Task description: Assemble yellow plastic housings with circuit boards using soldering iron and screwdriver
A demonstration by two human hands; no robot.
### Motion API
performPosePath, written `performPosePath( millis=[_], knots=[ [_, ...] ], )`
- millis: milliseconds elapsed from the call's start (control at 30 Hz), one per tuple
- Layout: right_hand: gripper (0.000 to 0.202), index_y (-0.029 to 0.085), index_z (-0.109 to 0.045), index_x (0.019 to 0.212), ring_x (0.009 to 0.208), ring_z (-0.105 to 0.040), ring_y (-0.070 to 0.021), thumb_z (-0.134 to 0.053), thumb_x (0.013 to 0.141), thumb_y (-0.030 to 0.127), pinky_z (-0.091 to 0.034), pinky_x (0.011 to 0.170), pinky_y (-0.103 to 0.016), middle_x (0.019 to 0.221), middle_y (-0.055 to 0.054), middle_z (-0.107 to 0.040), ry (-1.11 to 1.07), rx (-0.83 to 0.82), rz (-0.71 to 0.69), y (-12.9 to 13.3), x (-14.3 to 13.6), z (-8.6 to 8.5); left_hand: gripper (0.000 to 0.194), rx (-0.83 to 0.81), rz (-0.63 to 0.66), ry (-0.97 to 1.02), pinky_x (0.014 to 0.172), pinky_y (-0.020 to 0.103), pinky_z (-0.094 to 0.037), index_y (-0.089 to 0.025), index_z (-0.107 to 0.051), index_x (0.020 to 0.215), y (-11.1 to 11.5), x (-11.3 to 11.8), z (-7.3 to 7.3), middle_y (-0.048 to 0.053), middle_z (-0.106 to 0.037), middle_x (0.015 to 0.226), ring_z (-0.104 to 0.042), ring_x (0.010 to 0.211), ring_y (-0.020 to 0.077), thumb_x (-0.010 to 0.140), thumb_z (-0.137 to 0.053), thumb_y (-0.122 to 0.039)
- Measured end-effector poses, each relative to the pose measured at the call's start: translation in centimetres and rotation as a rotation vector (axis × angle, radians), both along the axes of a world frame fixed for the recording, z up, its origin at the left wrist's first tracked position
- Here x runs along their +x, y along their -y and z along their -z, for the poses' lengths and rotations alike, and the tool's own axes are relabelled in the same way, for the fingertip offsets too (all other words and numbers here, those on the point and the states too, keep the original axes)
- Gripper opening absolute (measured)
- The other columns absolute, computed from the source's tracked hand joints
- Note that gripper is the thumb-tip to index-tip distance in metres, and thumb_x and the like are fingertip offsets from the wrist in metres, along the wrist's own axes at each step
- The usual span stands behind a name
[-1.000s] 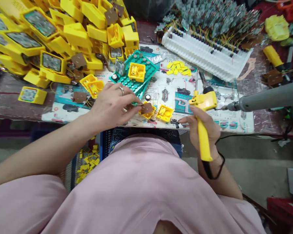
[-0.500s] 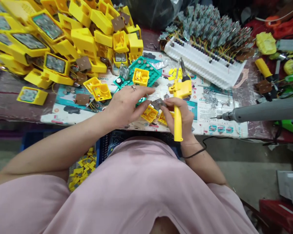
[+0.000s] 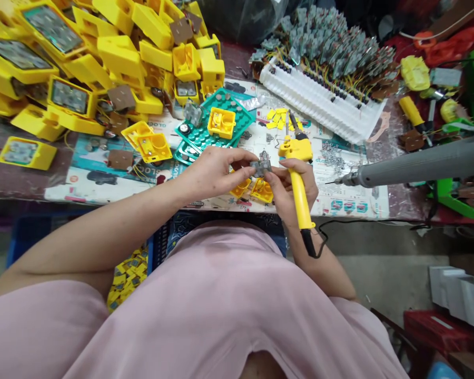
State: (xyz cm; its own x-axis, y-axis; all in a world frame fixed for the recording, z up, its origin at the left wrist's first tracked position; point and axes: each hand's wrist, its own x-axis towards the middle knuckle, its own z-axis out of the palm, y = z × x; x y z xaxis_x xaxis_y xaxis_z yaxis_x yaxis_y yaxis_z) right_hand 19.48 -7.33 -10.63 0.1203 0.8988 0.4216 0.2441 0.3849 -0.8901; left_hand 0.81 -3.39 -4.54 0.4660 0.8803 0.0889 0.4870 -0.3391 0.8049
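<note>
Between the fingertips of my left hand [image 3: 225,171] is a small grey component [image 3: 261,168], pinched near its left side. My right hand [image 3: 294,187] steadies the same component with thumb and finger. That hand also keeps hold of a yellow soldering gun [image 3: 299,195], its metal tip pointing away and its black cord trailing below. Just under the fingers lie two open yellow housings [image 3: 263,190] [image 3: 240,187]. Beyond them, a teal ridged tray [image 3: 199,138] bears another yellow housing [image 3: 221,122] and a grey part [image 3: 193,113].
A big pile of yellow housings [image 3: 122,58] fills the far left. White foam rack [image 3: 319,100] stands at the back right with many wired grey boards [image 3: 339,42]. A grey screwdriver [image 3: 411,164] juts in from the right. Small yellow pieces [image 3: 278,118] lie beyond the soldering gun.
My hands have come together on the grey component, which now shows turned between both sets of fingertips. The soldering gun has tilted, its lower end swinging right. The whole view has shifted slightly.
</note>
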Motion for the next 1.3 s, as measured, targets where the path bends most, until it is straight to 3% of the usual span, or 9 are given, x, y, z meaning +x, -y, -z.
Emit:
performPosePath(
  millis=[267,433,533,633,733,933,1067,1167,1300],
  knots=[
    [0.035,0.03,-0.06,0.113,0.088,-0.077,-0.0143,-0.077,0.082,0.028,-0.065,0.08,-0.025,0.097,0.005,-0.075,-0.078,-0.056,-0.024,0.2,0.3,0.2,0.018,-0.02,-0.017,0.068,0.063,0.021,-0.046,-0.015,-0.071,0.085,-0.3,0.6,0.0,-0.002,-0.067,0.067,-0.057,0.059,0.009,0.08,-0.059,-0.028],
    [0.036,0.028,-0.059,0.114,0.089,-0.077,-0.0154,-0.077,0.083,0.029,-0.065,0.081,-0.028,0.097,0.004,-0.076,-0.067,-0.071,-0.021,0.5,0.5,0.2,0.017,-0.01,-0.011,0.03,0.063,0.022,-0.045,-0.015,-0.072,0.083,-0.4,0.7,-0.1,-0.001,-0.068,0.065,-0.059,0.061,0.0105,0.08,-0.059,-0.026],
    [0.036,0.027,-0.059,0.114,0.087,-0.077,-0.0145,-0.076,0.083,0.031,-0.065,0.078,-0.027,0.095,0.003,-0.076,-0.084,-0.078,-0.018,0.4,0.6,0.2,0.021,-0.02,0.017,-0.033,0.069,0.023,-0.048,-0.016,-0.073,0.09,-0.3,0.6,-0.2,0.0,-0.072,0.072,-0.063,0.067,0.0115,0.083,-0.058,-0.028],
    [0.036,0.027,-0.059,0.113,0.087,-0.077,-0.0131,-0.077,0.082,0.03,-0.064,0.074,-0.023,0.095,0.003,-0.075,-0.093,-0.058,0.008,0.3,0.6,0.2,0.033,0.013,0.066,-0.123,0.078,0.024,-0.051,-0.017,-0.07,0.114,-0.2,0.3,-0.3,0.0,-0.076,0.085,-0.068,0.075,0.0128,0.084,-0.06,-0.027],
    [0.033,0.028,-0.059,0.112,0.087,-0.076,-0.0126,-0.076,0.083,0.03,-0.063,0.07,-0.02,0.096,0.003,-0.072,-0.093,-0.015,0.042,0.1,0.6,0.2,0.042,0.074,0.095,-0.185,0.081,0.025,-0.052,-0.018,-0.065,0.125,-0.2,0.1,-0.3,0.002,-0.077,0.093,-0.071,0.082,0.0147,0.084,-0.06,-0.023],
    [0.034,0.029,-0.054,0.117,0.087,-0.077,-0.013,-0.071,0.088,0.028,-0.064,0.072,-0.023,0.097,0.002,-0.073,-0.059,0.036,-0.007,0.5,0.8,0.6,0.021,0.204,0.094,-0.144,0.073,0.023,-0.051,-0.017,-0.072,0.102,0.1,0.4,0.2,0.002,-0.075,0.084,-0.069,0.075,0.0138,0.088,-0.059,-0.026],
    [0.038,0.029,-0.049,0.125,0.099,-0.075,-0.016,-0.065,0.091,0.023,-0.065,0.086,-0.031,0.106,-0.001,-0.074,0.078,0.062,-0.084,0.8,1.9,0.7,0.019,0.42,0.104,-0.161,0.069,0.024,-0.049,-0.016,-0.071,0.098,0.7,0.4,1.1,0.005,-0.074,0.082,-0.069,0.076,0.0159,0.092,-0.054,-0.024],
    [0.049,0.03,-0.046,0.131,0.111,-0.072,-0.0194,-0.067,0.089,0.019,-0.061,0.099,-0.04,0.117,-0.004,-0.072,0.262,0.16,-0.152,0.8,2.8,0.1,0.023,0.574,0.117,-0.218,0.071,0.025,-0.051,-0.015,-0.07,0.101,1.1,0.2,1.8,0.008,-0.074,0.087,-0.07,0.079,0.0171,0.096,-0.048,-0.024],
    [0.062,0.029,-0.044,0.137,0.113,-0.071,-0.0193,-0.075,0.084,0.02,-0.061,0.098,-0.038,0.121,-0.005,-0.072,0.382,0.303,-0.167,1.0,3.2,-1.3,0.024,0.663,0.115,-0.263,0.067,0.024,-0.05,-0.016,-0.07,0.1,1.5,0.1,2.2,0.007,-0.075,0.088,-0.069,0.078,0.0158,0.098,-0.048,-0.027]
  ],
)
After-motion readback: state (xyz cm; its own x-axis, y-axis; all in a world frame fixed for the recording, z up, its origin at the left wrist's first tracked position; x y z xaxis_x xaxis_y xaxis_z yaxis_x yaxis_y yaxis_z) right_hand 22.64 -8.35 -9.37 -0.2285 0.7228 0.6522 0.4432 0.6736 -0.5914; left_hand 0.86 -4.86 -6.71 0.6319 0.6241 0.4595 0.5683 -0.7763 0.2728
